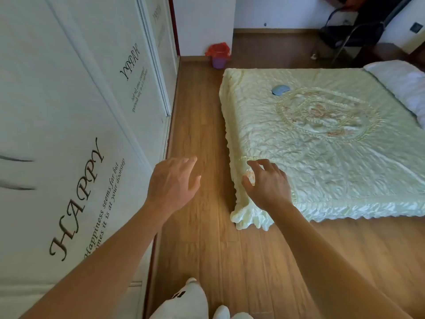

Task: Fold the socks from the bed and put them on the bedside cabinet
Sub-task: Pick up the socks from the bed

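You are standing on the wooden floor (202, 125) between a white wardrobe (76, 93) and the bed (322, 143). Your left hand (173, 180) is hanging above the floor with the fingers spread wide, holding nothing. Your right hand (268, 184) is reaching over the near corner of the bed, fingers also wide and empty; I cannot tell if it is touching the pale green bedspread (264, 134). The socks (280, 90) are lying as one small blue-grey bundle on the bedspread, well apart from both hands. The wardrobe door is showing the word "HAPPY" and under it "Happiness seems far but", then "it is at your doorstep". A purple bin (219, 56) with a red bag is standing near the wall.
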Action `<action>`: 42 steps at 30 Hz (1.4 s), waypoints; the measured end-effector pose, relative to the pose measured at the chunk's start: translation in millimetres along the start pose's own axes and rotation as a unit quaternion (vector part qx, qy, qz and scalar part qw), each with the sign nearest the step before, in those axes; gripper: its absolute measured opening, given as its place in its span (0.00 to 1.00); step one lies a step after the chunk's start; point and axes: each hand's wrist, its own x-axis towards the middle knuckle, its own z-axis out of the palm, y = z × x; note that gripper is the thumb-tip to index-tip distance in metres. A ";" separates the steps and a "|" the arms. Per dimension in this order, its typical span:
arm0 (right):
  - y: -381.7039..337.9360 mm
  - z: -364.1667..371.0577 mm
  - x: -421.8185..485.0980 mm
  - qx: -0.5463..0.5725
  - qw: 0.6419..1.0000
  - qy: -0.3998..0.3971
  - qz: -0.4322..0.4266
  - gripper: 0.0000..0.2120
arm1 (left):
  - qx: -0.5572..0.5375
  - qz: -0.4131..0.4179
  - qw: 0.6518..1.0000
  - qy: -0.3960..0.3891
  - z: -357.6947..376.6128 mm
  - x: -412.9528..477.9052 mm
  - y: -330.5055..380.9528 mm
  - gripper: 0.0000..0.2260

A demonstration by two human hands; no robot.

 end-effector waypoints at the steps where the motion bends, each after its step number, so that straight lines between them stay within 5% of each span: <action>1: -1.6 1.5 6.1 0.007 1.000 -0.004 -0.005 0.22 | -0.003 0.001 1.000 -0.005 0.7 4.6 -3.1 0.24; 24: -99.0 57.7 332.5 0.012 1.000 -0.002 -0.021 0.19 | -0.034 0.005 0.999 0.021 40.2 307.8 -168.0 0.23; 42: -49.1 80.9 619.2 0.022 1.000 0.008 0.016 0.20 | -0.039 0.036 0.999 -0.003 84.8 607.5 -203.9 0.24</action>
